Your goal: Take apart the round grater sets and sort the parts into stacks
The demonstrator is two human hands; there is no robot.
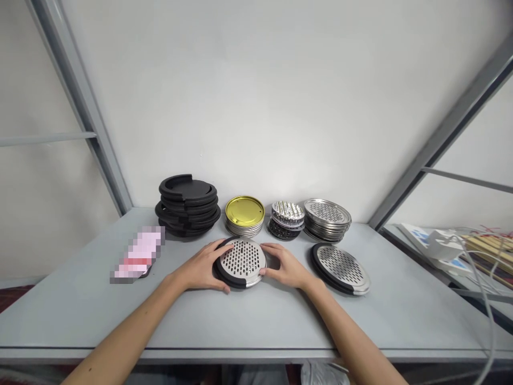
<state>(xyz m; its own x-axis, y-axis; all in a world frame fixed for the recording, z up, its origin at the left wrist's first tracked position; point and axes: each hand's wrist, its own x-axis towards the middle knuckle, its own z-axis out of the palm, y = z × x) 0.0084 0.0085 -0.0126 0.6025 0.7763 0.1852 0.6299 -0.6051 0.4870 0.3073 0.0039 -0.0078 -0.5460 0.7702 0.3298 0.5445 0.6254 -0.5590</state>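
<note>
A round slotted metal disc (243, 261) with a black rim along its left side lies on the table in front of me. My left hand (206, 266) is curled round the black rim, its fingers on the top edge and its thumb low at the near side. On the opposite edge, my right hand (284, 264) grips the bare metal rim between thumb and fingers. To the right rests a similar slotted disc with a black rim (340, 269), which neither hand touches. What lies under the held disc is hidden.
Along the wall stand a stack of black round bases (187, 206), gold-topped round lids (244, 211), spiked grater discs (287, 214) and slotted metal discs (327, 214). A blurred-out phone-like object (140, 254) lies left. White cables (481, 267) hang beyond the right edge.
</note>
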